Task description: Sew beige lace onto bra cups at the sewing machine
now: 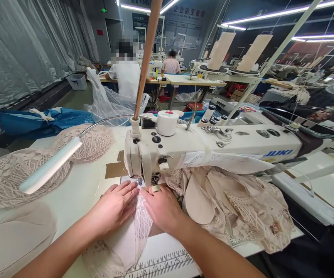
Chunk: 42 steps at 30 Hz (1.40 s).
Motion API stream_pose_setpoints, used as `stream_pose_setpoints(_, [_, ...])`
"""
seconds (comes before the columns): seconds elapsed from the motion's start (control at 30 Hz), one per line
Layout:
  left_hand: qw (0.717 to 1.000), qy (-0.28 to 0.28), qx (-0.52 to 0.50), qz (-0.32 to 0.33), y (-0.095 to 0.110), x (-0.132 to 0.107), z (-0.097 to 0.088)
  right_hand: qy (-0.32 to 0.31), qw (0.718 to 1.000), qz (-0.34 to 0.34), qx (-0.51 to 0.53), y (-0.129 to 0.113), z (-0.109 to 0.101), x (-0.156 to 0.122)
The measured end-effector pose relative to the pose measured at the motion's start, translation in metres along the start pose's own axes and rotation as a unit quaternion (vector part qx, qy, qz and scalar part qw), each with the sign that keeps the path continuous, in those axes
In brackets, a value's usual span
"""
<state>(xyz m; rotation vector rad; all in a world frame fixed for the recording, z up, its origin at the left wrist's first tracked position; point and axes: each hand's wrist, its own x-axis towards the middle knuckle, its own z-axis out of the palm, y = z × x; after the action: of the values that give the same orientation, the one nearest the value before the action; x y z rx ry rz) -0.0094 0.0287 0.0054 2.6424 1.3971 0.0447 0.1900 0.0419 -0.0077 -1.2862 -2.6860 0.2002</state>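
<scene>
My left hand lies flat with fingers stretched on a lace and cream bra cup piece, just in front of the needle of a white JUKI sewing machine. My right hand presses the same piece from the right, fingers together and flat, its fingertips under the presser foot area. The fabric runs between both hands toward the needle. The needle itself is mostly hidden by the machine head.
A heap of beige lace pieces lies right of the machine. More lace cups sit at left under a gooseneck lamp. A ruler strip edges the table. Thread cones stand behind; two people sit at far tables.
</scene>
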Motion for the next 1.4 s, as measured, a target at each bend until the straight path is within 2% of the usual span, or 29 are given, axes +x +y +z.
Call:
stream_pose_setpoints(0.23, [0.999,-0.041,0.002,0.02,-0.009,0.01,-0.008,-0.002,0.999,0.034,-0.012,-0.005,0.003,0.004])
stream_pose_setpoints(0.4, [0.999,-0.032,0.0,0.018,-0.009,0.009,-0.01,0.001,0.999,0.034,-0.012,-0.007,0.002,0.004])
stream_pose_setpoints(0.73, [0.999,-0.032,-0.003,0.006,-0.009,0.002,-0.002,0.013,0.999,0.021,-0.03,-0.009,0.003,0.001])
stream_pose_setpoints(1.0, [1.0,-0.008,-0.008,0.027,-0.018,-0.001,0.002,0.029,1.0,0.0,-0.002,-0.005,0.001,0.0])
stream_pose_setpoints(1.13, [0.997,0.043,-0.034,0.052,-0.005,-0.013,-0.005,0.024,0.997,-0.005,0.075,0.003,-0.005,-0.004])
stream_pose_setpoints(1.2, [0.996,0.06,-0.054,0.042,0.007,-0.018,-0.007,0.023,0.995,-0.002,0.099,0.007,-0.008,-0.005])
stream_pose_setpoints(1.3, [0.995,0.072,-0.063,0.007,0.02,-0.02,-0.001,0.006,0.994,0.004,0.105,0.009,-0.015,-0.008])
stream_pose_setpoints(1.4, [0.991,0.105,-0.086,0.004,0.02,-0.02,0.01,-0.027,0.994,-0.004,0.103,0.008,-0.028,-0.013])
